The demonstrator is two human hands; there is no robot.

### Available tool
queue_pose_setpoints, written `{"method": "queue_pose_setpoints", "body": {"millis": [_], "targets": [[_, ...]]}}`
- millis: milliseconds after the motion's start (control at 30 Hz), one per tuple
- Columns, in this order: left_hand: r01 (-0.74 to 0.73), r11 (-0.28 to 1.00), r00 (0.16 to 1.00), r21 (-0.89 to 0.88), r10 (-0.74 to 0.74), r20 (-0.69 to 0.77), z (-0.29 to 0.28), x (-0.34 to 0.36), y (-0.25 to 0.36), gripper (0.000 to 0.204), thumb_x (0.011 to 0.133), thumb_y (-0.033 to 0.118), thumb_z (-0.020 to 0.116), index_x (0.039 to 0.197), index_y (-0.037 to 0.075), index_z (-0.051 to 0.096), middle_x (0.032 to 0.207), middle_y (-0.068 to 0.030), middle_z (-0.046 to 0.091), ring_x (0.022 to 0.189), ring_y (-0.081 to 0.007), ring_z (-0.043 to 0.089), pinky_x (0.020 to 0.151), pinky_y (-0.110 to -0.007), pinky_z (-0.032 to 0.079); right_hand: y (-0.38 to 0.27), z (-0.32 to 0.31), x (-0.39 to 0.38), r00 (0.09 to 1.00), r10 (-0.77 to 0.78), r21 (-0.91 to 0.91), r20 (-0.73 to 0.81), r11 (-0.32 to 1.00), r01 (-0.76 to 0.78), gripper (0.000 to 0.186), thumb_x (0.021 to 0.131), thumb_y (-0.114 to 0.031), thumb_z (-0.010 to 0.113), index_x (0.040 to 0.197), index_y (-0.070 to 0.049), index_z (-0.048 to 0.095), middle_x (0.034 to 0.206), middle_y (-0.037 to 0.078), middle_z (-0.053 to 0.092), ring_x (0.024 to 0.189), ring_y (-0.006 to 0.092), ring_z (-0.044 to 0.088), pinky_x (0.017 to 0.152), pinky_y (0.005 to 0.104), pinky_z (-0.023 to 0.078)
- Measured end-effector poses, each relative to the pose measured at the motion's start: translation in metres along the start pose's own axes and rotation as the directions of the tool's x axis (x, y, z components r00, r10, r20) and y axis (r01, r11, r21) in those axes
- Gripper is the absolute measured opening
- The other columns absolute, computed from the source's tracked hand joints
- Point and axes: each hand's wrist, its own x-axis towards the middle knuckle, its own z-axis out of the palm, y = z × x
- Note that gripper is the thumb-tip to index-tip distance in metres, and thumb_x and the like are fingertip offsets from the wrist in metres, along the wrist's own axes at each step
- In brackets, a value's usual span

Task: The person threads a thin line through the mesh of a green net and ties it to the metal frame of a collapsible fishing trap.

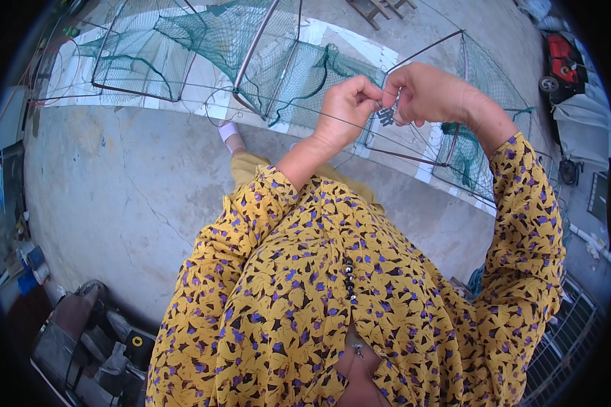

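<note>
My left hand (349,108) and my right hand (424,95) meet over a long net trap, fingertips almost touching. Each is closed, thumb pressed to forefinger in a pinch. Whatever lies between the fingertips is too small to make out. Behind and below them stretches the trap's green mesh (139,74), strung on dark rectangular metal frames (254,44). One frame (407,157) stands just under my hands. A thin green cord (285,105) runs along the trap toward my left wrist. Loose wire or line (214,108) curls near the trap's middle.
White sheeting (68,88) lies beneath the trap on a cracked concrete floor (115,183). My foot in a pale shoe (231,133) is by its near edge. A red wheeled machine (563,64) stands at far right, wooden stools (373,10) at the back, and a dark seat-like object (81,312) lower left.
</note>
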Motion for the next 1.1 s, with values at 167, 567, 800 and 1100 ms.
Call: {"method": "queue_pose_setpoints", "body": {"millis": [167, 567, 800, 1100], "targets": [[0.018, 0.999, 1.0, 0.038, -0.018, 0.011, 0.001, 0.002, 0.003, 0.009, 0.077, -0.012, 0.053, 0.08, -0.003, 0.051, 0.084, -0.0062, 0.058, 0.082, -0.0131, 0.059, 0.077, -0.025, 0.05, -0.001, 0.001, 0.007, 0.991, -0.057, -0.326, -0.121, 0.945, 0.014, 0.011, 0.073, -0.008, 0.056, 0.081, -0.001, 0.055, 0.069, 0.008, 0.061, 0.056, 0.0124, 0.057, 0.05, 0.0254, 0.044], [0.166, 0.91, 0.986, 0.38, -0.15, -0.07, 0.016, 0.004, 0.045, 0.019, 0.072, 0.013, 0.069, 0.069, 0.002, 0.054, 0.064, 0.0004, 0.055, 0.059, -0.0058, 0.052, 0.056, -0.02, 0.043, -0.002, -0.003, 0.026, 0.856, -0.055, 0.415, -0.514, 0.857, 0.304, 0.019, 0.082, -0.014, 0.044, 0.089, 0.003, 0.047, 0.075, 0.011, 0.058, 0.062, 0.0169, 0.061, 0.053, 0.0269, 0.051], [0.153, 0.963, 0.988, 0.224, -0.146, -0.046, 0.023, 0.011, 0.04, 0.02, 0.068, 0.011, 0.072, 0.071, 0.003, 0.054, 0.063, 0.0016, 0.055, 0.056, -0.0043, 0.05, 0.053, -0.019, 0.042, 0.002, -0.011, 0.017, 0.727, -0.074, 0.509, -0.682, 0.666, 0.546, 0.017, 0.087, -0.018, 0.045, 0.088, -0.001, 0.048, 0.074, 0.005, 0.052, 0.063, 0.0128, 0.057, 0.062, 0.0256, 0.052], [0.176, 0.984, 0.976, 0.007, -0.173, -0.13, 0.021, 0.009, 0.023, 0.014, 0.072, 0.001, 0.065, 0.075, 0.002, 0.051, 0.071, -0.003, 0.056, 0.065, -0.0087, 0.055, 0.06, -0.021, 0.046, -0.008, -0.032, -0.01, 0.838, -0.257, 0.665, -0.482, 0.515, 0.54, 0.017, 0.086, -0.02, 0.051, 0.082, -0.003, 0.051, 0.077, 0.004, 0.055, 0.063, 0.0112, 0.056, 0.062, 0.025, 0.052]]}}
